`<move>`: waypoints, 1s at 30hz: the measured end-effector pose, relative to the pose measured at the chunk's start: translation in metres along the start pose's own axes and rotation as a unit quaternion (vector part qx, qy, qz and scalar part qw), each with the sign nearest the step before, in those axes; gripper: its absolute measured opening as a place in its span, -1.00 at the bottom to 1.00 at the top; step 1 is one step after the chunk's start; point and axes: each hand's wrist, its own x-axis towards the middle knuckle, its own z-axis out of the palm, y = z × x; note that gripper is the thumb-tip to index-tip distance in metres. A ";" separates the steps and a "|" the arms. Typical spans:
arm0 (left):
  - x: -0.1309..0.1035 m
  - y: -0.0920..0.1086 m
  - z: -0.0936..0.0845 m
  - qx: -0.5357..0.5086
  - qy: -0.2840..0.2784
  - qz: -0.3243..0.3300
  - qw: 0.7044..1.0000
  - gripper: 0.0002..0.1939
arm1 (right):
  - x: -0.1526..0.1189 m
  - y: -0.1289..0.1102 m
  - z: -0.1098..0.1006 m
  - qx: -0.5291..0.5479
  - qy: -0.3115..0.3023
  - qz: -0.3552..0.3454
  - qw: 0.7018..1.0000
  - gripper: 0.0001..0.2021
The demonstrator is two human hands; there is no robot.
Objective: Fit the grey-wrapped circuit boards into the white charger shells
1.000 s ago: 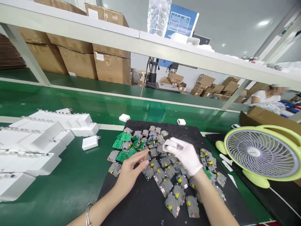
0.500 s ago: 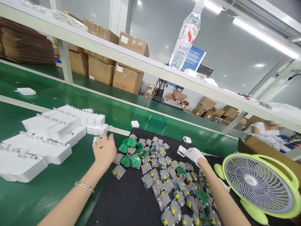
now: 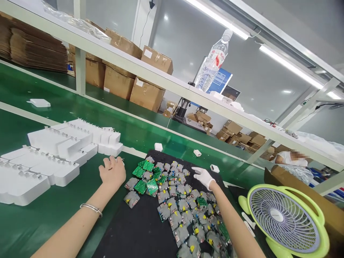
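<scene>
My left hand (image 3: 113, 172), bare and with a bracelet at the wrist, is curled just right of the stacked white plastic housings (image 3: 61, 143). A small bit of something shows at its fingertips, too hidden to name. My right hand (image 3: 203, 177), in a white glove, has its fingers apart and holds nothing, above the black mat (image 3: 134, 229). Gray and green circuit boards (image 3: 185, 204) cover much of that mat. Beyond the hands lie three loose white pieces: one (image 3: 158, 147) near the mat's far left corner, another (image 3: 197, 153) beyond my right hand, a third (image 3: 214, 168) right of it.
A green fan (image 3: 282, 218) stands at the right, beside an open cardboard box (image 3: 287, 182). A raised shelf (image 3: 120, 57) crosses the view, with a water bottle (image 3: 212, 66) on it. One white piece (image 3: 39, 103) lies far left. A person (image 3: 287, 157) is at the far right.
My right hand has let go of a white piece, which now lies farther forward, and has moved left over the boards. My left hand has drawn slightly back and its fingers are more curled.
</scene>
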 end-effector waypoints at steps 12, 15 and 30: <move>-0.017 0.039 -0.012 -0.382 -0.083 0.128 0.912 -0.37 | 0.005 0.012 0.025 -0.064 -0.079 0.024 0.995 -0.75; -0.036 0.057 -0.010 -0.512 -0.161 0.157 0.829 -0.45 | 0.001 0.015 0.024 -0.083 -0.053 0.042 0.994 -0.77; -0.075 0.067 -0.007 -0.760 -0.454 0.031 0.464 -0.30 | -0.099 -0.084 -0.022 0.008 0.072 -0.131 0.989 -0.60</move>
